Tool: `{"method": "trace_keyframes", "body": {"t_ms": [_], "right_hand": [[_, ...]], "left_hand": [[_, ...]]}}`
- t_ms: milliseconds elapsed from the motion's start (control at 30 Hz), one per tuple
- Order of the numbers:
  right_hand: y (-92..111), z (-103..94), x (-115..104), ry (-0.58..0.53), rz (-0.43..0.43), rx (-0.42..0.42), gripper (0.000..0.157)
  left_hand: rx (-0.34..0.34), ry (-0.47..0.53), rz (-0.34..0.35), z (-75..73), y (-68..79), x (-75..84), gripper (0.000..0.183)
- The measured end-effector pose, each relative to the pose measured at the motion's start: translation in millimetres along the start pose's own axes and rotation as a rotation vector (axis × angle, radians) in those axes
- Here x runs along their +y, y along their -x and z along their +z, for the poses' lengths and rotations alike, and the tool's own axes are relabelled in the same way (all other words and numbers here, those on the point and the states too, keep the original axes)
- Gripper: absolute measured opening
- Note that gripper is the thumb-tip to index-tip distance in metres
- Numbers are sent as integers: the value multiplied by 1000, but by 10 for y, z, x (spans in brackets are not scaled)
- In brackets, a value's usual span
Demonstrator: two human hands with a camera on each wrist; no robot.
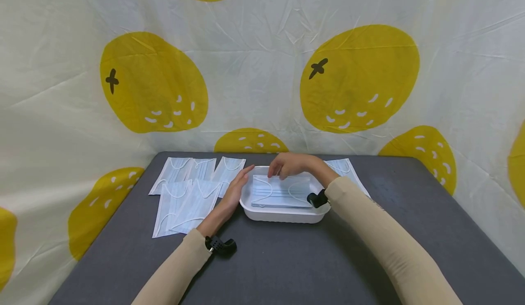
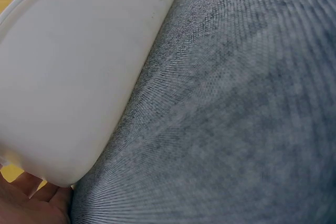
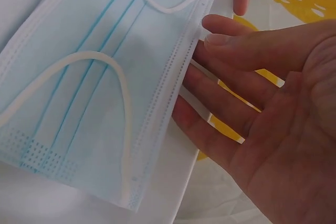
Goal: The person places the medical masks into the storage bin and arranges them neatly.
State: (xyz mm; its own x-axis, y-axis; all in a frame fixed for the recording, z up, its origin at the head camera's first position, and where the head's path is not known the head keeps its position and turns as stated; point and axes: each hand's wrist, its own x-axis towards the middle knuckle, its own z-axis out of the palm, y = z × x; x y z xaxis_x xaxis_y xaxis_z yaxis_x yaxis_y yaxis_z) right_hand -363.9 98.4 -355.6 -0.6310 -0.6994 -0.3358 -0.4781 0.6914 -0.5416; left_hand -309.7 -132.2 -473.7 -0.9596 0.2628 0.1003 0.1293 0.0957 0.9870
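A white plastic tray holds a stack of light-blue pleated face masks with white ear loops. My left hand lies along the tray's left side, fingers extended; its fingers show by the tray's corner in the left wrist view. Over the far rim, my right hand reaches down from above. Up close in the right wrist view, its fingertips meet the long edge of the top mask, with the thumb beside that edge and not over the mask.
Several loose face masks lie overlapping on the dark grey table, left of the tray. Another mask lies right of the tray, partly behind my right forearm. A white curtain with yellow fruit prints hangs behind the table.
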Motion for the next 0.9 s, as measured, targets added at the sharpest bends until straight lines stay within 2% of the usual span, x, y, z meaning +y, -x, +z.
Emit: {"method": "trace_keyframes", "body": {"t_ms": [267, 533, 733, 900], "right_hand": [[43, 7, -12, -7, -9, 7, 43], [163, -33, 76, -31, -68, 45, 38], [427, -67, 156, -179, -59, 137, 35], [752, -110, 231, -221, -81, 238, 33]], "left_hand": [[3, 0, 15, -9, 4, 3, 49], [2, 6, 27, 1, -1, -3, 49], [-2, 14, 53, 12, 11, -15, 49], [9, -1, 54, 3, 11, -41, 49]]}}
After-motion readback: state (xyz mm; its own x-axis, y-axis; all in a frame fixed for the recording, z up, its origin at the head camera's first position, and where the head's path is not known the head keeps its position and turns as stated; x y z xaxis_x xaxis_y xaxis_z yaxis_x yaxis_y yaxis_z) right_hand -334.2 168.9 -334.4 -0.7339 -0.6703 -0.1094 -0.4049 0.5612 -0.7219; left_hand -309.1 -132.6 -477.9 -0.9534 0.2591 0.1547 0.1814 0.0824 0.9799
